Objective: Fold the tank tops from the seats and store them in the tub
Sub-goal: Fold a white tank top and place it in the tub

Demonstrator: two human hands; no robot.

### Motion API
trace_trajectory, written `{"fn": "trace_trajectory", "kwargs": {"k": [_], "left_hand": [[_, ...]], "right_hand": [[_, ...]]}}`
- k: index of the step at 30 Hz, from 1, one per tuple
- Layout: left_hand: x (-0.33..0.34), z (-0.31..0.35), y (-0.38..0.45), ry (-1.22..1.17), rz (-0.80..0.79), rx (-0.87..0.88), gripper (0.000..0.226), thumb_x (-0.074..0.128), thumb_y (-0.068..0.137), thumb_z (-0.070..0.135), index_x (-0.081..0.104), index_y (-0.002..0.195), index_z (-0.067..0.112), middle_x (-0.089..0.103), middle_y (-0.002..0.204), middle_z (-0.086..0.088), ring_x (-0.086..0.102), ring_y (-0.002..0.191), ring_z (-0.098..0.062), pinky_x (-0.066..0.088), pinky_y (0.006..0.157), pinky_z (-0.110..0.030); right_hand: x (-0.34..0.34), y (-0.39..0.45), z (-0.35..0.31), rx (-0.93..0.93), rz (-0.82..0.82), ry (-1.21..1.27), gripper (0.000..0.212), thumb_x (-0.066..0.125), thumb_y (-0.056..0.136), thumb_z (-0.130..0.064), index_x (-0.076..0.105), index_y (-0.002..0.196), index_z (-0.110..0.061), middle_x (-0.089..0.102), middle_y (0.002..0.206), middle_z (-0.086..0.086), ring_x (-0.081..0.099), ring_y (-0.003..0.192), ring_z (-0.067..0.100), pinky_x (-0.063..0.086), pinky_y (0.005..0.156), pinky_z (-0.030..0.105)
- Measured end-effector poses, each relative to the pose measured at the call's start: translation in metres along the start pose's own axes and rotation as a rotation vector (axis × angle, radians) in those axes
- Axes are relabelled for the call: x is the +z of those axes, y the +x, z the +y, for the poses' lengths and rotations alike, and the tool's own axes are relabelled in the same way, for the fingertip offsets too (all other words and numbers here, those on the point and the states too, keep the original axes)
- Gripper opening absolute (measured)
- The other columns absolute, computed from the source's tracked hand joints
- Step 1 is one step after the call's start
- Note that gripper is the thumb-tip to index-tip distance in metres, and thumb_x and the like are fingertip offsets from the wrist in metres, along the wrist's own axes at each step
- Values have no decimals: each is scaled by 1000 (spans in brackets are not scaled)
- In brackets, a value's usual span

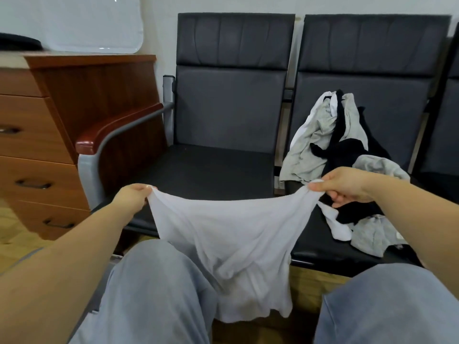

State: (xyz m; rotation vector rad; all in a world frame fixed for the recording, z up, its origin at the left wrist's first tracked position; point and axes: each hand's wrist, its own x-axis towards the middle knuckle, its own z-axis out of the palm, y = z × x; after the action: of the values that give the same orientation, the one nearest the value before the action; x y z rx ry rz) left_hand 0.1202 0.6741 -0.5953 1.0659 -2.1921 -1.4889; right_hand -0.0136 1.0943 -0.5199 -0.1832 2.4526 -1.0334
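A white tank top hangs stretched between my two hands, drooping down over my knees in front of the left seat. My left hand pinches its left upper corner. My right hand grips its right upper corner, just in front of the pile. A heap of grey, white and black tank tops lies crumpled on the right seat and leans against its backrest. No tub is in view.
A wooden drawer cabinet stands at the left, beside the seat's wood-capped armrest. My knees in light blue trousers fill the bottom of the view. A third seat edge shows at the far right. Wooden floor lies below.
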Motion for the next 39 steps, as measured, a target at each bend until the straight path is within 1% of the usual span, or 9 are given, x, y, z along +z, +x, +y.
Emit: {"fn": "trace_trajectory", "kwargs": {"k": [4, 12, 17, 20, 24, 27, 31, 36, 39], "left_hand": [[-6, 5, -3, 245, 80, 181, 30, 41, 103, 19, 60, 121, 4, 61, 96, -16, 56, 82, -26, 46, 82, -39], [-9, 41, -33, -549, 5, -131, 38, 30, 104, 9, 43, 138, -3, 49, 140, -21, 51, 127, -32, 42, 106, -38], [-30, 62, -40, -802, 15, -38, 31, 49, 100, 27, 55, 122, 6, 63, 120, -13, 63, 102, -23, 52, 88, -34], [-46, 86, -44, -850, 21, -3, 15, 54, 97, 12, 58, 111, 9, 65, 115, -11, 67, 91, -18, 55, 76, -32], [-70, 113, -57, -968, -75, 58, 20, 50, 97, 8, 55, 115, 13, 66, 107, -7, 67, 89, -17, 55, 64, -29], [-89, 127, -70, -1090, -179, 125, 32, 50, 91, 2, 52, 121, 14, 65, 107, -4, 69, 87, -14, 56, 62, -24], [-113, 130, -81, -1356, -386, 245, 66, 70, 42, -5, 53, 102, 15, 72, 81, -4, 71, 67, -11, 54, 55, -18], [-131, 138, -80, -1476, -408, 321, 67, 70, 42, -7, 56, 102, 17, 68, 82, -1, 68, 78, -10, 56, 68, -17], [-133, 144, -74, -1410, -335, 340, 41, 51, 81, -7, 55, 113, 18, 73, 91, -3, 71, 87, -12, 57, 72, -20]], "right_hand": [[1, 1, -4, -77, 98, 152, 31, 67, 88, -28, 55, 72, -4, 56, 52, 4, 55, 44, 12, 57, 67, 33], [-4, -16, -13, -234, 137, 324, 23, 70, 85, -17, 67, 100, 0, 73, 93, 18, 73, 80, 19, 59, 65, 23], [-12, -27, -22, -342, 341, 518, 30, 63, 91, -34, 70, 91, -5, 72, 93, 14, 72, 84, 22, 60, 71, 26], [-21, -33, -30, -365, 447, 637, 21, 61, 94, -24, 68, 91, -5, 69, 101, 17, 69, 87, 26, 59, 75, 29], [-33, -49, -40, -372, 347, 843, 23, 57, 94, -9, 61, 115, 1, 69, 105, 14, 68, 87, 22, 59, 73, 26], [-39, -69, -56, -391, 261, 1092, 12, 53, 95, -6, 63, 102, -4, 74, 78, 4, 72, 67, 13, 59, 61, 22], [-45, -89, -74, -503, 141, 1367, 14, 42, 93, -2, 55, 98, -6, 66, 74, 1, 66, 64, 13, 56, 57, 20], [-50, -100, -97, -642, 54, 1497, 16, 46, 79, 3, 50, 78, -13, 55, 63, -3, 57, 53, 10, 53, 55, 19], [-49, -94, -105, -669, 52, 1473, 17, 50, 70, 5, 49, 67, -12, 52, 61, -4, 57, 51, 8, 52, 53, 19]]}}
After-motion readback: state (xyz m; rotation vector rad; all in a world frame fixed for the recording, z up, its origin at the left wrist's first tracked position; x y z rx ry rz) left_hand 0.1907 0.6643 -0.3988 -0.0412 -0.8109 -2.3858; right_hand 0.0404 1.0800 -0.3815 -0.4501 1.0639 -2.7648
